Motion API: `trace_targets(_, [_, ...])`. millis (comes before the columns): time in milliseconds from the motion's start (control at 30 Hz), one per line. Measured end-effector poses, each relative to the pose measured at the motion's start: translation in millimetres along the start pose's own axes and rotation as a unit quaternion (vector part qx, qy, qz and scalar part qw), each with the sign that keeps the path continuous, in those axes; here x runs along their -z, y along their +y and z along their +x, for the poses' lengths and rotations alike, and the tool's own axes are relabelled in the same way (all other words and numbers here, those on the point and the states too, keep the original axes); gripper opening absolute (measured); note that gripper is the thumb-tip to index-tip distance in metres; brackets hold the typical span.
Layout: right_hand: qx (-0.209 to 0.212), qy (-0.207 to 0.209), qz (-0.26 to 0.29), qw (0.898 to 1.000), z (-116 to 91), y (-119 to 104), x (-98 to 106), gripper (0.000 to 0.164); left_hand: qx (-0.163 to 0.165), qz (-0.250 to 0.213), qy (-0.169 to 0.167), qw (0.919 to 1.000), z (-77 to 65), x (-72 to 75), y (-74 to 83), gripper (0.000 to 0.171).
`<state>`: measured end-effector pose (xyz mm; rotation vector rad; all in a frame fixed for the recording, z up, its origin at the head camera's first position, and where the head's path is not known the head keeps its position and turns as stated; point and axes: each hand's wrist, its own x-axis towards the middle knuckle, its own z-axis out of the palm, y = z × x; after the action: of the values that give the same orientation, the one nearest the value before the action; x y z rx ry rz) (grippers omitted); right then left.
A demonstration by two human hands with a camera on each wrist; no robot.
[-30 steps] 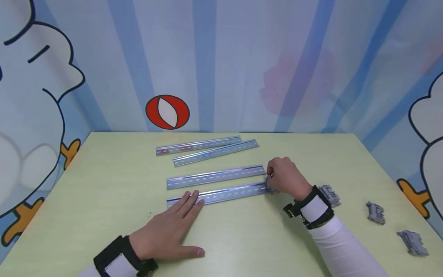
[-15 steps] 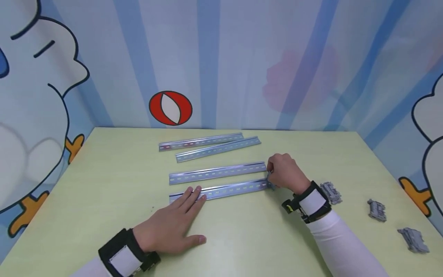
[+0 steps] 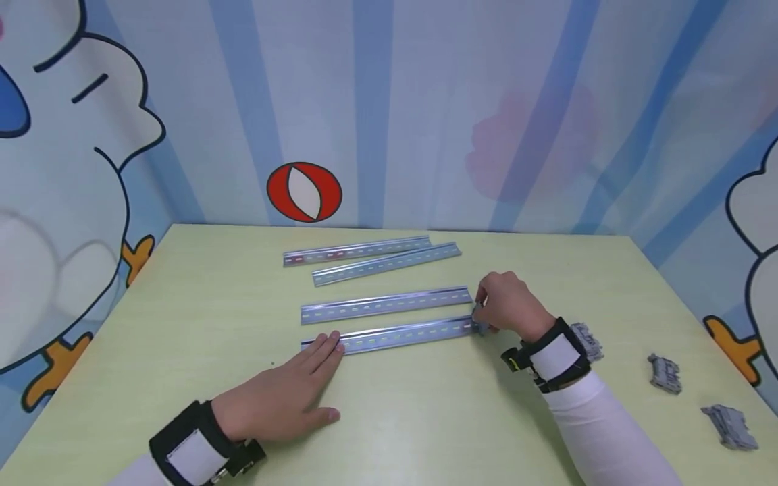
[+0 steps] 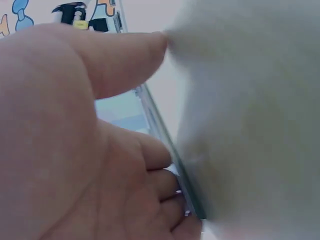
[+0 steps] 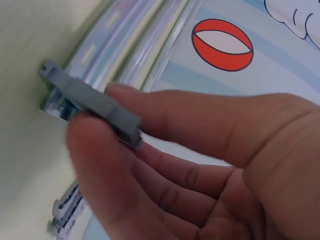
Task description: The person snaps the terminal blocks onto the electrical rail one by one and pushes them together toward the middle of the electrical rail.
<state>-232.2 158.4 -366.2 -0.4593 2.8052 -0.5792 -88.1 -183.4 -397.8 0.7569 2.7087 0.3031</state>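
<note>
The nearest slotted metal DIN rail [image 3: 413, 335] lies across the table with its left end under the fingertips of my left hand [image 3: 273, 401]. Those fingers are straight, and the thumb is spread out on the tabletop. At the rail's right end, my right hand [image 3: 510, 307] pinches a slim grey terminal block [image 5: 95, 102] between thumb and forefinger. In the right wrist view the block overlaps the rail's end. The left wrist view shows the rail's long edge [image 4: 167, 142] running past the curled-looking fingertips.
Just behind lies a parallel rail [image 3: 389, 305]. Farther back, two more rails [image 3: 355, 252] [image 3: 389, 264] lie at a slight angle, nearly touching at the right. Grey terminal blocks [image 3: 665, 373] [image 3: 731, 426] are on the right, with another cluster [image 3: 587, 341] partly behind my right wrist.
My left hand has slid left along the nearest rail, toward its left end. The right hand stays at the right end with the terminal block, and the head view has shifted slightly.
</note>
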Motion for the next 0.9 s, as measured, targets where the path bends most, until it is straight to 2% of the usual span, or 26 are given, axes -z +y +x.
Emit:
trace_targets(167, [0.006, 0.007, 0.018, 1.0, -3.7, 3.7, 7.7, 0.027, -0.02, 0.011, 0.02, 0.9995, 0.7, -4.6, -2.1, 0.089])
trace_targets(400, [0.011, 0.002, 0.066, 0.998, -1.6, 7.3, 6.6, 0.017, -0.017, 0.032, 0.008, 0.9993, 4.5, -10.9, -4.6, 0.114])
trace_targets(633, [0.02, 0.002, 0.099, 0.995, 2.2, 4.6, -3.8, 0.013, -0.02, 0.031, 0.007, 0.9993, 4.3, -8.1, -3.6, 0.114])
trace_targets(900, [0.04, 0.007, 0.14, 0.989, 4.1, -9.6, -18.9, 0.014, -0.021, 0.027, 0.007, 0.9994, 2.0, -5.4, 0.1, 0.112])
